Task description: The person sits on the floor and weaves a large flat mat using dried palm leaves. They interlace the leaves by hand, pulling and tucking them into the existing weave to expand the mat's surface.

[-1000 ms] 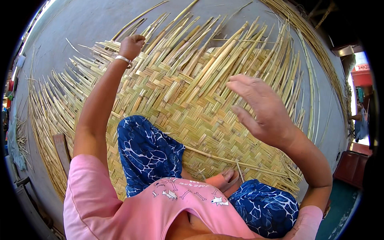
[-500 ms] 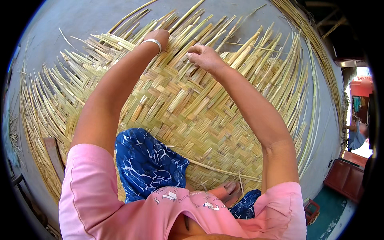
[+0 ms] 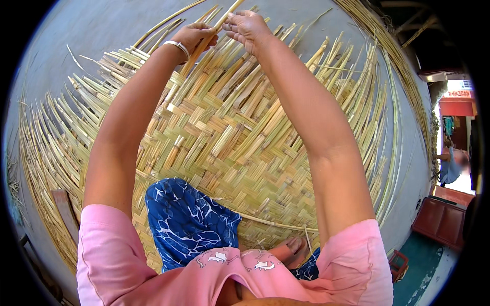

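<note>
Left hand and right hand both pinch one strip at the mat's far edge; centre woven, outer strips loose

outdoor weaving yard | woven reed mat | concrete floor

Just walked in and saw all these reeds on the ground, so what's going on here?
A person in a pink top sits on a large woven reed mat spread on the grey floor. Both arms reach to the mat's far edge, where the left hand and the right hand pinch one long loose strip between their fingers. The middle is tightly woven; loose strip ends fan out all around.
</note>
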